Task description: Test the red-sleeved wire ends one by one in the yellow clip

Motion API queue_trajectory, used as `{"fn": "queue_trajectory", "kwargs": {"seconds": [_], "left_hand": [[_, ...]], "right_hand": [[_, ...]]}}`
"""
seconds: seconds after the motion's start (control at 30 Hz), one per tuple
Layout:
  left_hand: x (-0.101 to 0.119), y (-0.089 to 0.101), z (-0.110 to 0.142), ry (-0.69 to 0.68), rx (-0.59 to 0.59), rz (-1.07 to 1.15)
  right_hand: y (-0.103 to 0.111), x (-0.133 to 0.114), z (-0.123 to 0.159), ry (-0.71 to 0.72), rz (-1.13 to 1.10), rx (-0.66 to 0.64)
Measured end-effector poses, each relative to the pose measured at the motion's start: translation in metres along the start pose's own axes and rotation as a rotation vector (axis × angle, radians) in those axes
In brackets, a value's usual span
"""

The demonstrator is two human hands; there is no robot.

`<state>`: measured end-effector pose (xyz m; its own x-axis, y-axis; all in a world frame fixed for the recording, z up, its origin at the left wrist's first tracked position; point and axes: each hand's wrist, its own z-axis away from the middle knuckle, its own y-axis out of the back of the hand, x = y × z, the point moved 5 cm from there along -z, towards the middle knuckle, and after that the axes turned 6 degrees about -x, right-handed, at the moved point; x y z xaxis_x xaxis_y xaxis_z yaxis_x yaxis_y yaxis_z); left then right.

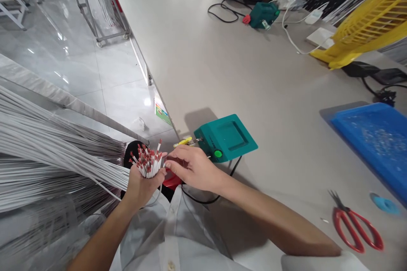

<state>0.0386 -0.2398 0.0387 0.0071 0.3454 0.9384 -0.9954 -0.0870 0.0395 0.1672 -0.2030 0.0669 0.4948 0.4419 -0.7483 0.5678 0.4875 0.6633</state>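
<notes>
My left hand [143, 184] is wrapped round a bundle of white cables [149, 163] whose ends show red tips, pointing up. Beside the bundle's right edge is my right hand [192, 167], its thumb and fingers pinched together at a cable end; what lies between the fingertips is too small to make out. Just beyond the right hand, a green device [227, 137] with a green button stands near the table edge. A yellow-handled clip [183, 142] sticks out from its left side, close to my right knuckles.
Long white cables [47, 144] hang over a rail at left. On the table [254, 76] are red-handled scissors [354, 224], a blue tape roll [385, 204], a blue tray [378, 135] with small clear pieces, a yellow fan [365, 25] and another green device [263, 15] at the back.
</notes>
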Motion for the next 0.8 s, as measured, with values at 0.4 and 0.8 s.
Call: {"fn": "queue_trajectory", "kwargs": {"seconds": [0.4,0.8], "left_hand": [[-0.0090,0.0015,-0.0009,-0.097,-0.009,-0.057],[-0.0003,-0.0021,-0.0060,0.012,-0.002,-0.027]], "right_hand": [[-0.0085,-0.0036,-0.0022,0.139,0.118,0.009],[0.0010,0.0014,0.0036,0.051,0.113,-0.045]]}}
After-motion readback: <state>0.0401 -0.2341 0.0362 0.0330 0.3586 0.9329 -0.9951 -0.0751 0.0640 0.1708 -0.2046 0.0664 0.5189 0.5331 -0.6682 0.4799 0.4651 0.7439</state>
